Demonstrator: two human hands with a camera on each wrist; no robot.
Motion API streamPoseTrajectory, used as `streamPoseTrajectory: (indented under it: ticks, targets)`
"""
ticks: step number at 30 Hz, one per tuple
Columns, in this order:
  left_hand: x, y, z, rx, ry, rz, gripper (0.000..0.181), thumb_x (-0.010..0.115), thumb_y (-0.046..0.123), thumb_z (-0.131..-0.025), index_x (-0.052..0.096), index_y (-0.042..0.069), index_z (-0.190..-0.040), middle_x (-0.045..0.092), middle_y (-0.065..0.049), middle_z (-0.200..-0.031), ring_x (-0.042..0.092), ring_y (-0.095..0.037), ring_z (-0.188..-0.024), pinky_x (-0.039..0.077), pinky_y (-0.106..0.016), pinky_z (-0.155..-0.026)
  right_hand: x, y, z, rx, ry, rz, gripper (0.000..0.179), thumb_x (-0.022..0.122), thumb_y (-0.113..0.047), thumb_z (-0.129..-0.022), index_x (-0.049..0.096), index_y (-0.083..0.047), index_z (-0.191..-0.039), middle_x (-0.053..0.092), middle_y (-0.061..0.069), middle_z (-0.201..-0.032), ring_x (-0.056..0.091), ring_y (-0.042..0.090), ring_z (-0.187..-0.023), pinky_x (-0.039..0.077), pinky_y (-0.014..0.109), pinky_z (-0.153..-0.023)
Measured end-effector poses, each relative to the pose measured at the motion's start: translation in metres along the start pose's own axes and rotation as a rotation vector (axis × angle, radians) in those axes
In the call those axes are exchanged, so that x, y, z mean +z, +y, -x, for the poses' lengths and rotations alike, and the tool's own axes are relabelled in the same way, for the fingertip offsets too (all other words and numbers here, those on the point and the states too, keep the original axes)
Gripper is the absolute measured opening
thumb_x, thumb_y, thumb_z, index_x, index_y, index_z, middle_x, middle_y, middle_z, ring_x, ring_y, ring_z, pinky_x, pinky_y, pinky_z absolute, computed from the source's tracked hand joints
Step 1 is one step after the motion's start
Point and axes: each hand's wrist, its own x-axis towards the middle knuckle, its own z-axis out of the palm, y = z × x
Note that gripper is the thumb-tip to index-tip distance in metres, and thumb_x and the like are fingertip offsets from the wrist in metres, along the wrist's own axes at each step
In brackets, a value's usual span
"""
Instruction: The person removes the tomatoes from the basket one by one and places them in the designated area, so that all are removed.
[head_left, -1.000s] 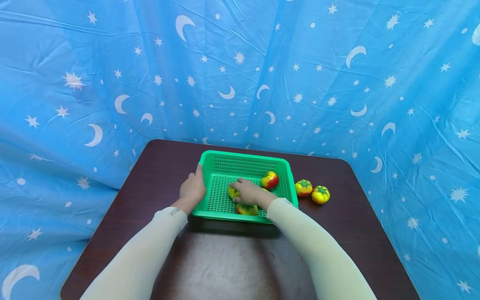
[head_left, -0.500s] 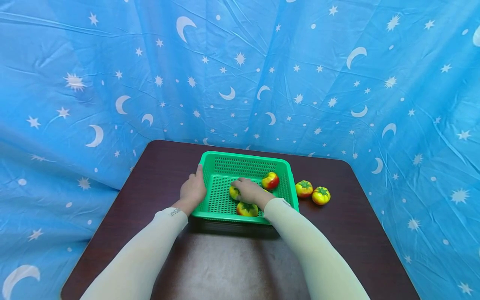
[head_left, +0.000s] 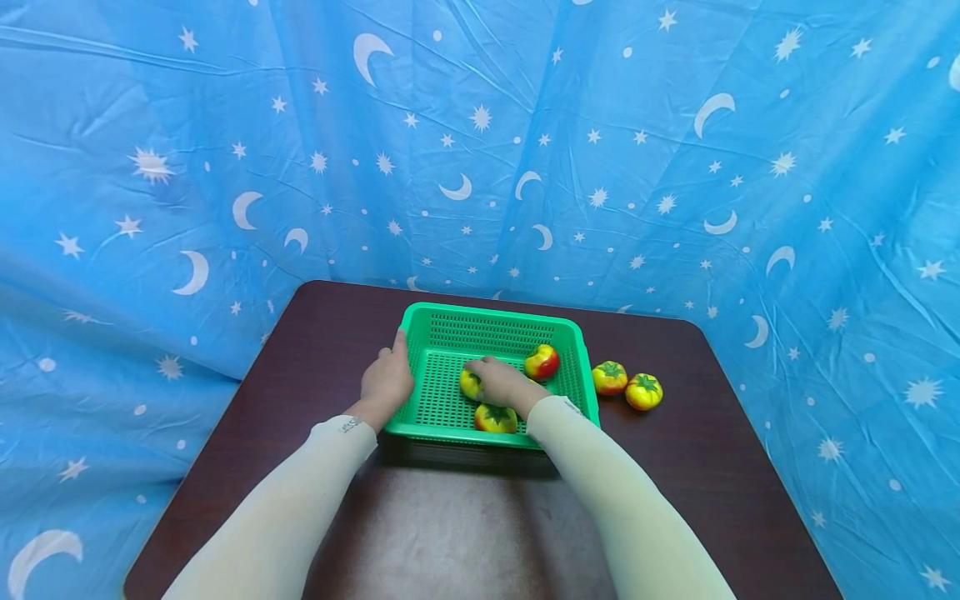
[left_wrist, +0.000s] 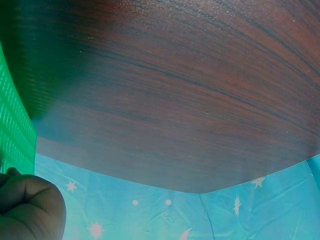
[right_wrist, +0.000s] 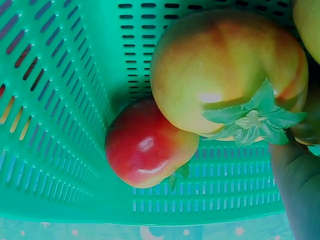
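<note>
A green slotted plastic basket [head_left: 491, 312] stands on the table, with my left hand [head_left: 386, 383] gripping its left side. In the left wrist view, bent fingers [left_wrist: 35, 205] show at the basket's edge. My right hand [head_left: 501, 385] reaches inside, its fingers curled over a yellow tomato [head_left: 471, 384] with green leaves; the hand hides part of it. Nearer the front wall lies a yellow-red tomato [head_left: 496, 419]. Toward the right wall sits a redder tomato [head_left: 542, 362]. The right wrist view shows a large yellow tomato [right_wrist: 225, 75] close up, beside a finger.
Two more tomatoes, one red-yellow [head_left: 609, 377] and one yellow [head_left: 643, 392], lie outside the basket on its right. The dark wooden table [head_left: 465, 533] ends at a blue curtain [head_left: 480, 167] with moons and stars behind and at both sides.
My right hand has drawn its fingers in closer over the yellow tomato, uncovering more of the front one. The left hand keeps its place on the basket, which has not moved.
</note>
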Motion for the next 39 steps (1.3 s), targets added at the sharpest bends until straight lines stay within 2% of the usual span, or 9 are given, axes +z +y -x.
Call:
streamPoseTrajectory:
  ticks: [17,24,39]
  targets:
    - [0.001,-0.001,-0.002,0.012,0.004,-0.004,0.074,0.046,0.006,-0.101,0.006,0.012,-0.163,0.055,-0.026,-0.123,0.056,-0.028,-0.078,0.047,-0.041,-0.066,-0.002,0.006,-0.001,-0.023,0.050,0.008,0.063,0.066,-0.020,-0.098,0.040,-0.017,-0.155,0.042,0.014,-0.157,0.046,0.033,-0.141,0.042,0.046,-0.114]
    - [0.001,-0.002,-0.002,0.006,0.005,0.001,0.074,0.046,0.007,-0.101,0.005,0.012,-0.163,0.055,-0.026,-0.124,0.057,-0.029,-0.080,0.048,-0.043,-0.068,-0.013,0.004,0.004,-0.028,0.069,-0.066,0.063,0.066,-0.018,-0.097,0.040,-0.017,-0.154,0.040,0.014,-0.158,0.044,0.034,-0.142,0.041,0.048,-0.114]
    - [0.000,-0.002,-0.001,0.008,-0.004,0.001,0.074,0.045,0.006,-0.102,0.004,0.013,-0.163,0.054,-0.026,-0.125,0.057,-0.029,-0.078,0.048,-0.042,-0.067,-0.042,0.013,0.020,0.003,0.131,-0.072,0.066,0.068,-0.019,-0.096,0.039,-0.018,-0.155,0.040,0.010,-0.159,0.041,0.032,-0.144,0.044,0.045,-0.112]
